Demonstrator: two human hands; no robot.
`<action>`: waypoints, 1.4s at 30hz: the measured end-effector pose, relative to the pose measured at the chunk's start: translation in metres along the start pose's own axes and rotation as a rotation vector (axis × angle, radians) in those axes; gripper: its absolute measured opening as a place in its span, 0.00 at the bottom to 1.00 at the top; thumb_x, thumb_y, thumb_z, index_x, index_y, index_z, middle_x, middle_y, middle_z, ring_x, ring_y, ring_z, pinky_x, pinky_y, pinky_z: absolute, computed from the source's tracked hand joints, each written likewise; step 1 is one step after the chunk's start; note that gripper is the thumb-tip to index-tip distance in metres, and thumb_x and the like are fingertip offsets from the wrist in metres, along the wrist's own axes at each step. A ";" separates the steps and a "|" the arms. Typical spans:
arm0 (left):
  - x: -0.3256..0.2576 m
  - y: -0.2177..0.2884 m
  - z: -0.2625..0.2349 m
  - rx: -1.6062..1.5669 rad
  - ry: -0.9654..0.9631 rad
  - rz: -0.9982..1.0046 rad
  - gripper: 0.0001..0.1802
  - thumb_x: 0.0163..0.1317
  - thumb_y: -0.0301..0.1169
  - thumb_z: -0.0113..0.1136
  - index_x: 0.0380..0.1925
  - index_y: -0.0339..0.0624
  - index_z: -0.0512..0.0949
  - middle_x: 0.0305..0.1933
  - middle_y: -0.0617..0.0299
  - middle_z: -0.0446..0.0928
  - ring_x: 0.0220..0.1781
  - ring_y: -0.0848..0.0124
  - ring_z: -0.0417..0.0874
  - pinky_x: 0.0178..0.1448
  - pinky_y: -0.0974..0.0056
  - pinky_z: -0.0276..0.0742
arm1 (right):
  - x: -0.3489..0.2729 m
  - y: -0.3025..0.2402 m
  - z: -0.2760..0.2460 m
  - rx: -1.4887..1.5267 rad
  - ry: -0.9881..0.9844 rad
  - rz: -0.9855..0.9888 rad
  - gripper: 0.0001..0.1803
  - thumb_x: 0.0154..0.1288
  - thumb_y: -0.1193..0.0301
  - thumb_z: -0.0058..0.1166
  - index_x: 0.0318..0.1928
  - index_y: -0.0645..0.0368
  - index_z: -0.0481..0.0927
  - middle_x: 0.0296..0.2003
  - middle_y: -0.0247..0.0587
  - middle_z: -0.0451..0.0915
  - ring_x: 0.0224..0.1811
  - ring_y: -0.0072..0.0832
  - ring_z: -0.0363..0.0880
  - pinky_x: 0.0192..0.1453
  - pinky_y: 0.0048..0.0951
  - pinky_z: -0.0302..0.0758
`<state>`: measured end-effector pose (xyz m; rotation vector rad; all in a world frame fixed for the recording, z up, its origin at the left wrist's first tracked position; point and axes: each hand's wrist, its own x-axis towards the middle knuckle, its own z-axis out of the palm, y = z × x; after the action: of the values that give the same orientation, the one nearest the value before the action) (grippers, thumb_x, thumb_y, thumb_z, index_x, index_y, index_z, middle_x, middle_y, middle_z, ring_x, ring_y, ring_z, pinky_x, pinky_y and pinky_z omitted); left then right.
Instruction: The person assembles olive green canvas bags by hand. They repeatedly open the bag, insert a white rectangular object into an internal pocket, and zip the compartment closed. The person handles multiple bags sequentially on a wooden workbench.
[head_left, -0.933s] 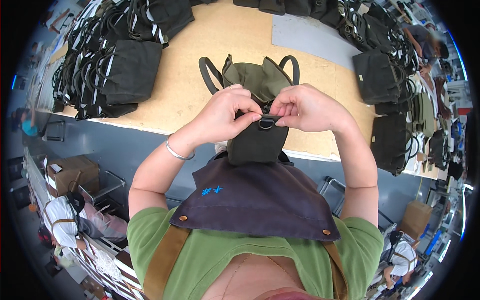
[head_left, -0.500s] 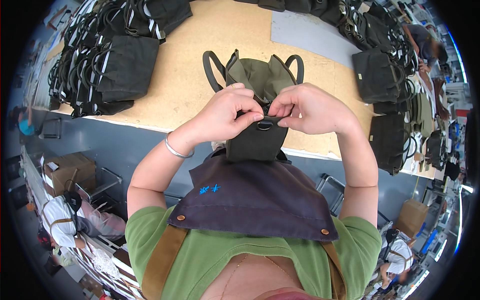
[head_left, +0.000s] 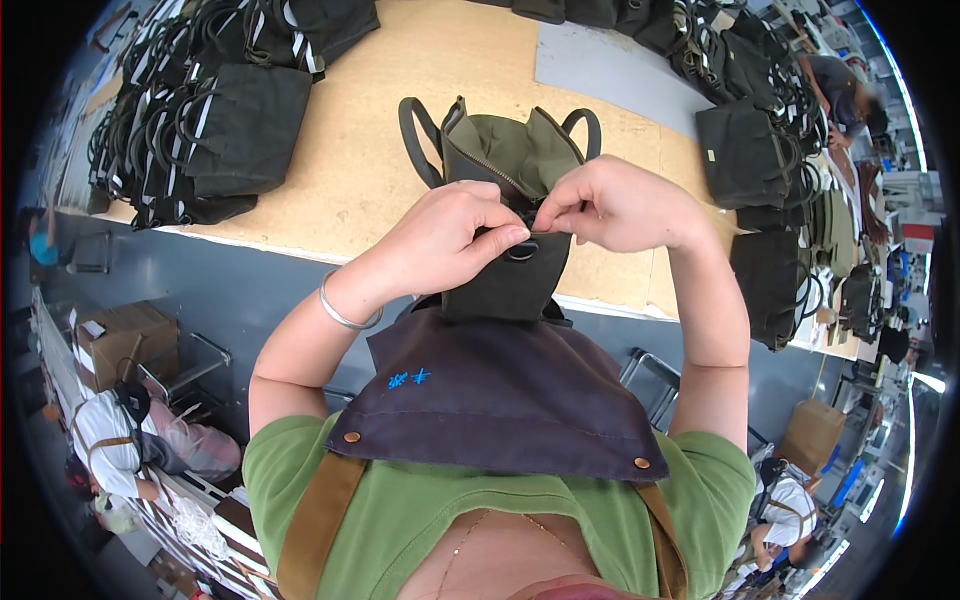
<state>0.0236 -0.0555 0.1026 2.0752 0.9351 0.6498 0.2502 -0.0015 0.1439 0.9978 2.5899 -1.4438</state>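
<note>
A dark green handbag (head_left: 500, 284) stands at the table's near edge, its end panel with a small D-ring (head_left: 521, 252) facing me. The top gapes, showing an olive lining (head_left: 510, 140) and a metal zipper (head_left: 495, 172) along the left rim. My left hand (head_left: 455, 232) pinches the near top edge of the bag between thumb and fingers. Just right of it, my right hand (head_left: 605, 207) is closed at the same edge, fingertips pressed together by the zipper's near end. Whatever small part lies between the right fingertips is hidden. Two loop handles rise at the bag's sides.
Heaps of similar dark bags lie on the table (head_left: 370, 130) at left (head_left: 245, 130) and right (head_left: 750, 150). A grey sheet (head_left: 620, 75) covers its far part. Cardboard boxes (head_left: 128, 345), metal-framed stools and co-workers (head_left: 115, 440) are on both sides behind me.
My right hand has shifted slightly left and up, and its fingers have drawn closer together at the bag's edge. My left hand keeps its pinch; the bag's mouth looks slightly wider.
</note>
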 end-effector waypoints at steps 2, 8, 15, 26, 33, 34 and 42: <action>0.001 0.000 -0.001 0.013 0.008 -0.002 0.07 0.60 0.32 0.63 0.34 0.40 0.83 0.19 0.61 0.68 0.29 0.66 0.69 0.33 0.62 0.66 | 0.006 -0.013 -0.008 -0.049 -0.059 0.103 0.10 0.57 0.80 0.59 0.39 0.60 0.86 0.31 0.38 0.85 0.32 0.27 0.83 0.36 0.26 0.78; 0.004 0.009 -0.005 0.224 0.137 0.116 0.08 0.52 0.33 0.68 0.32 0.46 0.83 0.28 0.63 0.76 0.33 0.62 0.75 0.41 0.60 0.68 | 0.013 -0.010 -0.013 -0.206 -0.087 -0.029 0.08 0.54 0.76 0.63 0.37 0.57 0.87 0.30 0.40 0.85 0.31 0.33 0.83 0.36 0.31 0.75; -0.001 0.010 0.010 0.156 0.103 -0.002 0.13 0.52 0.26 0.67 0.37 0.47 0.76 0.36 0.64 0.81 0.39 0.60 0.78 0.45 0.59 0.68 | 0.015 -0.014 -0.015 -0.379 -0.050 -0.003 0.07 0.53 0.75 0.63 0.35 0.56 0.87 0.27 0.39 0.85 0.30 0.33 0.83 0.36 0.31 0.75; -0.007 0.005 0.003 0.141 0.069 -0.007 0.12 0.53 0.24 0.66 0.38 0.44 0.77 0.39 0.62 0.81 0.40 0.60 0.78 0.48 0.59 0.70 | 0.024 -0.009 -0.003 -0.361 0.007 -0.073 0.03 0.49 0.75 0.56 0.26 0.59 0.81 0.20 0.41 0.78 0.21 0.32 0.76 0.29 0.32 0.71; -0.005 0.001 0.003 -0.035 0.094 -0.055 0.13 0.54 0.25 0.66 0.40 0.41 0.78 0.31 0.60 0.78 0.36 0.63 0.76 0.44 0.61 0.70 | 0.013 -0.001 -0.001 -0.124 0.062 -0.037 0.05 0.50 0.73 0.56 0.29 0.59 0.83 0.21 0.41 0.80 0.25 0.31 0.80 0.32 0.31 0.75; -0.003 0.007 -0.001 -0.088 0.074 -0.117 0.13 0.54 0.25 0.67 0.40 0.41 0.79 0.29 0.60 0.77 0.35 0.65 0.76 0.42 0.62 0.70 | 0.012 0.002 0.000 -0.099 0.065 -0.068 0.05 0.51 0.73 0.57 0.29 0.59 0.83 0.21 0.40 0.80 0.25 0.30 0.80 0.32 0.30 0.75; 0.001 -0.002 0.002 -0.163 0.059 -0.093 0.08 0.56 0.30 0.67 0.34 0.40 0.84 0.24 0.61 0.73 0.30 0.68 0.73 0.37 0.63 0.67 | 0.013 0.009 0.000 -0.057 0.036 -0.096 0.05 0.53 0.72 0.62 0.30 0.59 0.83 0.24 0.39 0.81 0.27 0.26 0.80 0.32 0.28 0.74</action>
<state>0.0251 -0.0551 0.1000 1.8665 0.9729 0.7175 0.2443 0.0088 0.1330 0.9133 2.7235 -1.3743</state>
